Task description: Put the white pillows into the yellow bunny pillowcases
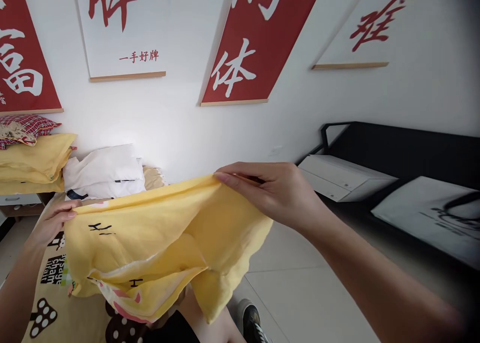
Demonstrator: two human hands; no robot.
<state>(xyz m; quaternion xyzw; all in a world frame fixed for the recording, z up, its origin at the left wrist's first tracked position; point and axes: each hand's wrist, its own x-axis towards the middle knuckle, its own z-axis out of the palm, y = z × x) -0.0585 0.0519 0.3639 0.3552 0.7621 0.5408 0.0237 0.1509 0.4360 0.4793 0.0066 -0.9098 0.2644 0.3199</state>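
Note:
A yellow pillowcase with small dark marks and pink patches hangs stretched between my two hands. My left hand pinches its upper left corner. Further along the same top edge, my right hand grips the cloth between thumb and fingers. The lower part droops in loose folds, and a gap between its layers shows near the bottom. Below and to the left lies a beige patterned cloth with mushroom prints and lettering, partly covered by the pillowcase.
White pillows lie against the wall beyond, beside stacked yellow pillows and a red checked cushion. At right, a black bench holds white boxes and a white bag. My leg and a dark shoe show below.

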